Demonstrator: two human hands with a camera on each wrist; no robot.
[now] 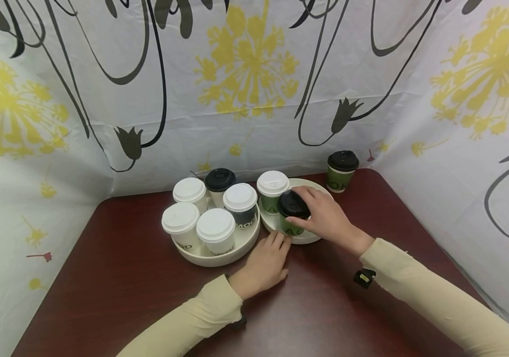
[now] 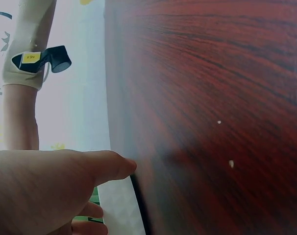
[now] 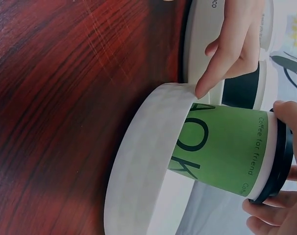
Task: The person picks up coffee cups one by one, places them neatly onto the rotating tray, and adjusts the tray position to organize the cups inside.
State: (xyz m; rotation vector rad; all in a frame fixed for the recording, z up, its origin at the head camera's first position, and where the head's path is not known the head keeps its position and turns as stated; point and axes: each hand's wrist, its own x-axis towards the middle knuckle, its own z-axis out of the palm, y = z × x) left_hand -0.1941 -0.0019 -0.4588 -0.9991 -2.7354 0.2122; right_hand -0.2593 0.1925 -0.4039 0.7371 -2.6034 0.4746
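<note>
My right hand (image 1: 326, 215) grips a green paper coffee cup (image 1: 291, 227) by its black lid (image 3: 284, 161), fingers and thumb around the lid's edge. The cup is upright, its base within the right round white tray (image 1: 304, 240) near the front rim. Beside it in that tray stands a green coffee cup with a white lid (image 1: 272, 184). My left hand (image 1: 263, 263) lies at the tray's front left, fingertips at the rim and thumb (image 2: 111, 165) extended. In the right wrist view, the left index finger (image 3: 212, 73) is right against the rim, close to the held cup.
A second round tray (image 1: 219, 261) on the left carries several lidded cups, mostly white-lidded, one black-lidded (image 1: 220, 179). Another green cup with a black lid (image 1: 340, 178) stands at the table's back right corner. Patterned cloth (image 1: 245, 124) surrounds the dark red table (image 1: 116, 277).
</note>
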